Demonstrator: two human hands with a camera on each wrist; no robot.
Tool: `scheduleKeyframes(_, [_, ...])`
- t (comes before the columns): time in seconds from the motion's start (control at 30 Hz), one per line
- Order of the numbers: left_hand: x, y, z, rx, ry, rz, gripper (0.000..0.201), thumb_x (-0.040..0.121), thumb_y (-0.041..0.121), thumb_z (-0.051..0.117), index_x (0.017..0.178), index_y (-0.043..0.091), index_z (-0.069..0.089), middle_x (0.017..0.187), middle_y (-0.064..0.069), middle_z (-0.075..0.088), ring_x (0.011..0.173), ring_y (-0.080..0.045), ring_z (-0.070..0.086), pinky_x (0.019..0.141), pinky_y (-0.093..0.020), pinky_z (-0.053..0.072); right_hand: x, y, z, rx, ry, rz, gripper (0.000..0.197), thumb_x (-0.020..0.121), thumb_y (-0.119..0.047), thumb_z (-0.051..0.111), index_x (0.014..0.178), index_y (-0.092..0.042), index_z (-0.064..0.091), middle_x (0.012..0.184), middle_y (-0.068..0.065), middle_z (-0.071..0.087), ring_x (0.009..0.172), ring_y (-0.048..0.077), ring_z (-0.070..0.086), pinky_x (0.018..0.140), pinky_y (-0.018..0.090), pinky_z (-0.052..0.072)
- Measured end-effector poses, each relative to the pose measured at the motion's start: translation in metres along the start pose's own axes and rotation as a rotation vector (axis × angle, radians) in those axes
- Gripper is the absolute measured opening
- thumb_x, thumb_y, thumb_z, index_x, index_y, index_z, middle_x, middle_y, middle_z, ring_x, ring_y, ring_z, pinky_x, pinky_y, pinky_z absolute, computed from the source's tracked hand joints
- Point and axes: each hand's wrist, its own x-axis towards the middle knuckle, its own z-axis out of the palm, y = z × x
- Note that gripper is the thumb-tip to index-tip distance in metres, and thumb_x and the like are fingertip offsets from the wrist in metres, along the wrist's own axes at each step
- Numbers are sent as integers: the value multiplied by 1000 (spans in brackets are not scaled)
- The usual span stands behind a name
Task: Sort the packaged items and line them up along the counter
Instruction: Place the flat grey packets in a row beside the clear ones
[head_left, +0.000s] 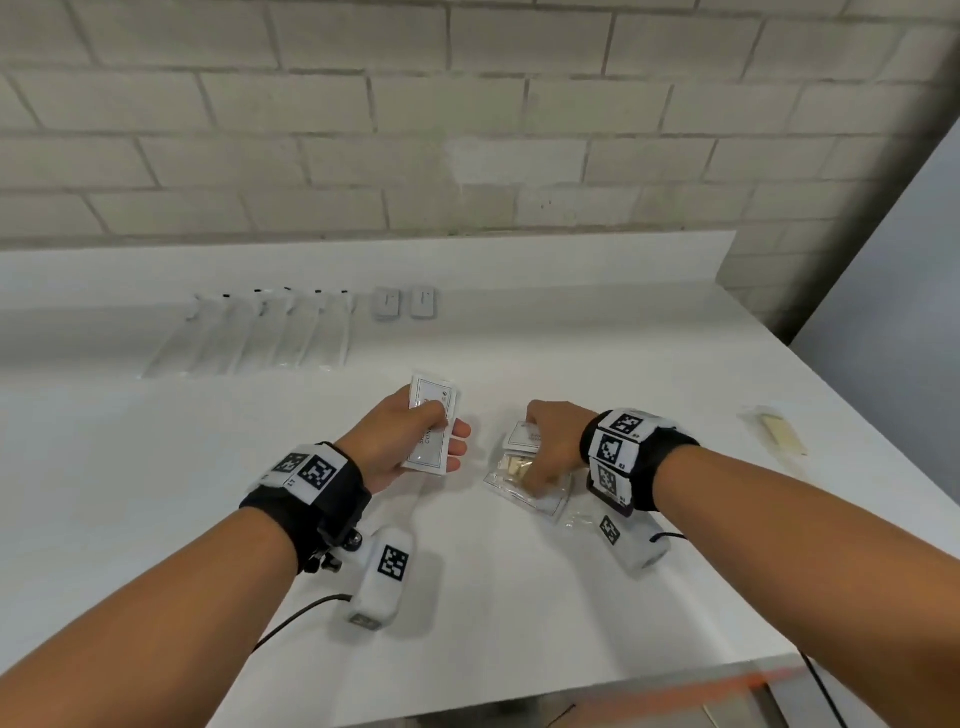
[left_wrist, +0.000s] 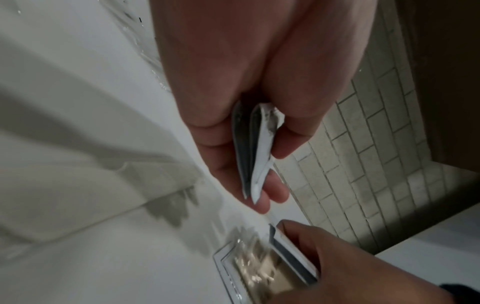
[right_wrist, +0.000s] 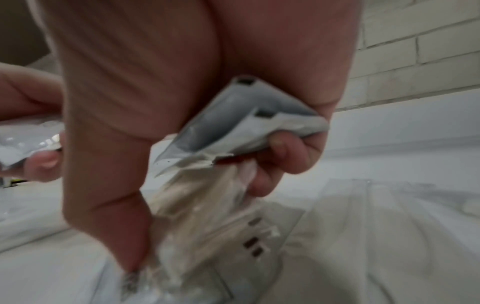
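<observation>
My left hand (head_left: 451, 432) holds two flat white printed sachets (head_left: 432, 423) upright above the counter; the left wrist view shows them (left_wrist: 255, 152) pinched edge-on between thumb and fingers. My right hand (head_left: 536, 451) is down on a small pile to the right. Its fingers are curled round more white sachets (right_wrist: 246, 117), and its thumb presses on a clear packet of beige pieces (right_wrist: 207, 218). That clear packet (head_left: 511, 467) lies on the white counter (head_left: 156, 467), over another flat packet.
Several long clear packets (head_left: 249, 338) lie in a row at the back left, with two small white packets (head_left: 387, 304) beside them. A clear packet with a wooden stick (head_left: 776, 431) lies at the far right. A brick wall (head_left: 467, 130) backs the counter.
</observation>
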Motion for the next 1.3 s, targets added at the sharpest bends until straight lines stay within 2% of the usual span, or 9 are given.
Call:
scheduleKeyframes(0.2, [2, -7, 2, -5, -21, -11, 31, 92, -2, 38, 119, 6, 50, 92, -18, 64, 70, -28, 63, 64, -36, 58, 14, 5, -15, 6, 116, 5, 72, 61, -35, 81, 119, -15, 44, 104, 1, 56, 87, 21, 57, 69, 30, 50])
scheduleKeyframes(0.4, [7, -8, 1, -15, 15, -21, 33, 92, -1, 41, 123, 6, 50, 97, -18, 66, 73, -28, 64, 66, -36, 59, 29, 10, -21, 56, 200, 25, 79, 58, -37, 83, 123, -14, 44, 120, 5, 47, 98, 24, 56, 82, 37, 53])
scheduleKeyframes(0.5, [9, -7, 1, -12, 21, -26, 34, 92, -1, 41, 124, 7, 49, 97, -18, 66, 74, -28, 65, 67, -37, 60, 27, 15, -19, 84, 253, -5, 82, 61, -47, 82, 124, -14, 42, 118, 3, 37, 94, 22, 53, 77, 34, 49])
scheduleKeyframes(0.67, [14, -9, 9, -17, 22, -27, 34, 92, 0, 41, 125, 6, 49, 98, -17, 66, 76, -28, 65, 68, -36, 60, 17, 21, -12, 41, 274, -64, 68, 77, -47, 71, 125, -11, 41, 120, 6, 37, 90, 22, 51, 72, 32, 44])
scheduleKeyframes(0.77, [14, -11, 14, -17, 15, -23, 34, 92, 0, 41, 125, 7, 49, 97, -16, 67, 77, -27, 65, 71, -38, 59, 11, 21, -10, 70, 315, -65, 61, 78, -44, 70, 121, -11, 43, 110, 4, 39, 92, 23, 51, 71, 30, 41])
scheduleKeyframes(0.93, [14, -13, 21, 1, 8, -23, 32, 92, 0, 42, 123, 9, 49, 96, -15, 68, 77, -26, 66, 71, -38, 59, -6, 12, 1, 97, 102, -125, 39, 78, -38, 71, 99, -17, 45, 85, -6, 47, 74, 13, 46, 57, 24, 35])
scheduleKeyframes(1.03, [15, -14, 25, -12, 7, -21, 33, 93, 0, 41, 124, 9, 48, 95, -15, 67, 75, -26, 66, 70, -37, 60, -11, 8, 17, 44, 102, -168, 46, 75, -37, 72, 109, -17, 48, 96, -2, 52, 85, 17, 52, 69, 27, 45])
scheduleKeyframes(1.17, [13, -16, 27, -5, 9, -28, 31, 93, 0, 41, 123, 8, 48, 94, -15, 67, 74, -26, 67, 70, -38, 59, -8, 7, 25, 24, 52, -169, 44, 69, -33, 78, 97, -20, 46, 95, -3, 54, 84, 18, 53, 68, 27, 45])
scheduleKeyframes(1.3, [14, -18, 27, -8, 9, -36, 33, 93, 0, 42, 125, 8, 47, 94, -15, 67, 74, -26, 66, 71, -38, 59, -6, 8, 17, 6, 76, -171, 45, 71, -30, 76, 105, -17, 50, 96, -2, 56, 86, 19, 55, 69, 29, 47])
